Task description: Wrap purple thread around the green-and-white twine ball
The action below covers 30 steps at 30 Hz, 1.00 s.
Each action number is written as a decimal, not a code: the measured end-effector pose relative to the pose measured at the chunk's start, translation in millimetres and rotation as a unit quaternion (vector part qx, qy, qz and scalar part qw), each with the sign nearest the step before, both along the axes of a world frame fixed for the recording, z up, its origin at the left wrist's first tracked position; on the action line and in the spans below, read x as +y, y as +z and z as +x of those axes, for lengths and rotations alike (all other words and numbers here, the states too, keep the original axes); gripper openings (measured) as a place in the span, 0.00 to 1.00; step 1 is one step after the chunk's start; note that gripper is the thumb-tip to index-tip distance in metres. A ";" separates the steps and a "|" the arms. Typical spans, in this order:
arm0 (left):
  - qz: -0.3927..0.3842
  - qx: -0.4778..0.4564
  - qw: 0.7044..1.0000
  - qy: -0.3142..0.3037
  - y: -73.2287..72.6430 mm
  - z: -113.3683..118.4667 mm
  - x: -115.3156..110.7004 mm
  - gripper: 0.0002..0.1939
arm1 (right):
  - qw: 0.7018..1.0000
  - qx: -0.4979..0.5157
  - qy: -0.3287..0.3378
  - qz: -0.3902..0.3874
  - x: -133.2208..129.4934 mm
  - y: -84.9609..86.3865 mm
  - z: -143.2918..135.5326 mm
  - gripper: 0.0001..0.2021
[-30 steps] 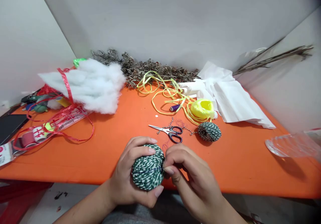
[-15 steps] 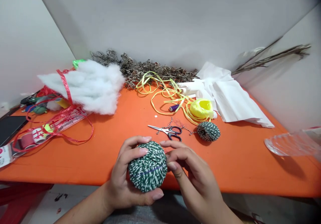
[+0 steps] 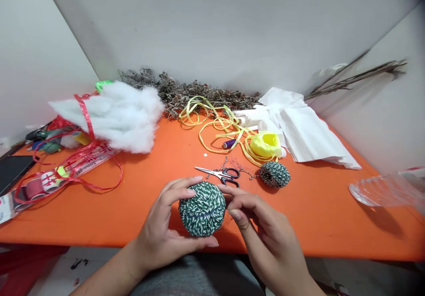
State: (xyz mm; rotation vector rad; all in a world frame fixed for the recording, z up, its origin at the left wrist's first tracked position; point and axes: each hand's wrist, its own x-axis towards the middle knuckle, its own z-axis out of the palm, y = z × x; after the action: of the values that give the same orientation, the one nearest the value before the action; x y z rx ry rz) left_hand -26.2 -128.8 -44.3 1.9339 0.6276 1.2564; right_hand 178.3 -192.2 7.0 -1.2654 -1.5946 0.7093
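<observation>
A round ball of green and white knitted yarn (image 3: 202, 209) is gripped by my left hand (image 3: 161, 227), with fingers over its top left and the thumb beneath. A dark purple thread line runs across the ball's face. At the ball's right side, my right hand (image 3: 270, 234) has thumb and forefinger pinched together; what they hold is too small to make out. Just beyond the hands, scissors (image 3: 224, 174) lie on the orange table (image 3: 133, 212). A smaller ball of the same yarn (image 3: 275, 174) rests behind my right hand, its yarn tail trailing left.
White fibre stuffing (image 3: 129, 117) lies at the left, with red ribbon (image 3: 99, 187) and thread spools (image 3: 35, 188) near it. Yellow ribbon (image 3: 265, 144), a purple spool (image 3: 229, 144) and white sheets (image 3: 310, 132) lie farther back. Dried twigs (image 3: 195, 94) line the wall; a clear plastic container (image 3: 385, 190) is at right.
The ball has shifted slightly right and turned in my left hand, so the purple line shows less. My right hand has moved a little right, still pinching.
</observation>
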 end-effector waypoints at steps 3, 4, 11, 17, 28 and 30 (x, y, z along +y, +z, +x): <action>0.020 0.046 0.999 -0.011 6.8 -1.9 0.2 0.42 | 0.999 -0.027 -0.011 0.014 0.4 1.3 1.4 0.07; 0.031 0.061 0.998 -0.011 9.0 -2.2 0.2 0.43 | 0.999 -0.034 -0.010 0.019 0.5 1.6 1.5 0.07; 0.074 0.090 0.993 0.015 12.9 -0.1 -3.7 0.41 | 0.998 -0.054 -0.004 0.041 3.6 2.6 -0.8 0.07; 0.024 -0.004 1.000 -0.002 0.6 0.8 -7.0 0.39 | 0.999 -0.020 0.003 0.030 3.3 3.5 -2.7 0.07; -0.016 -0.023 0.999 -0.033 -6.2 0.7 -5.3 0.42 | 1.000 0.000 -0.011 0.014 -2.4 1.0 -2.0 0.06; 0.000 0.029 0.999 -0.029 -0.8 -2.5 -2.2 0.43 | 1.000 -0.014 -0.018 0.016 -2.2 -0.4 -0.6 0.06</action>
State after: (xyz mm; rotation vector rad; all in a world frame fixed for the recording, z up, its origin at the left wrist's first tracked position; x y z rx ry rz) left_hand -28.7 -131.0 -45.1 1.9805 0.5948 1.1688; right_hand 177.8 -194.3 6.6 -1.2833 -1.5963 0.6429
